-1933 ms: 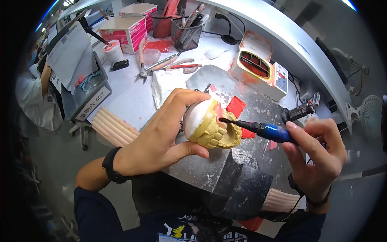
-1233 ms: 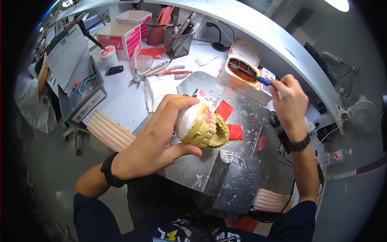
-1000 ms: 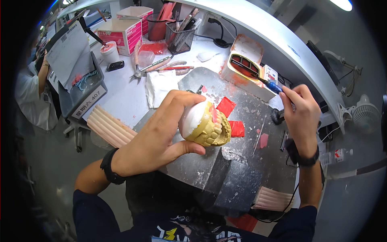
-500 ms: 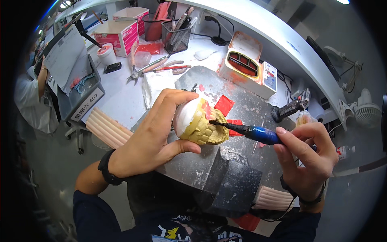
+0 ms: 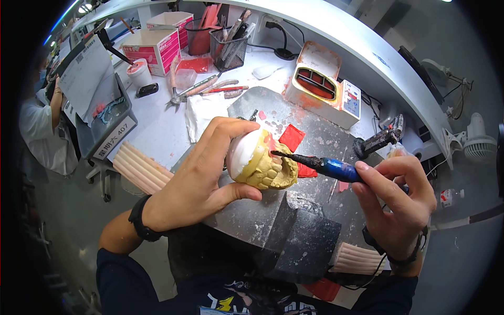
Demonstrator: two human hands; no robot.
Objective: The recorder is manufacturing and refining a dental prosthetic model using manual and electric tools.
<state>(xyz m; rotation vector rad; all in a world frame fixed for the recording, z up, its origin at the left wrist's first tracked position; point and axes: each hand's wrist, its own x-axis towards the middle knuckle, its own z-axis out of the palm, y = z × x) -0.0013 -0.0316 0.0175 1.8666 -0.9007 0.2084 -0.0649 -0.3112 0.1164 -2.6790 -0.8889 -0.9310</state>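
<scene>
My left hand (image 5: 191, 181) grips a plaster dental model (image 5: 258, 171), yellow with a white base, its thumb below and fingers over the top. Pink wax (image 5: 270, 143) lies along part of the yellow plaster. In my right hand (image 5: 401, 197) is a blue-handled electric wax knife (image 5: 336, 169), held like a pen. Its dark tip meets or hovers just over the pink wax; actual contact cannot be made out. Behind the model lie pieces of red wax sheet (image 5: 292, 137) on the grey work plate (image 5: 252, 102).
A wax heater (image 5: 317, 89) with its lid up stands at the back. Pliers (image 5: 197, 90), a white cloth (image 5: 202, 115) and a mesh tool holder (image 5: 229, 50) are at the back left. A grey bin (image 5: 113, 123) sits left; a dark block (image 5: 304, 241) juts from the near edge.
The wax knife's tip has shifted slightly up and left along the pink wax, the right hand moving a little left with it. The dental model is tilted slightly differently in the left hand.
</scene>
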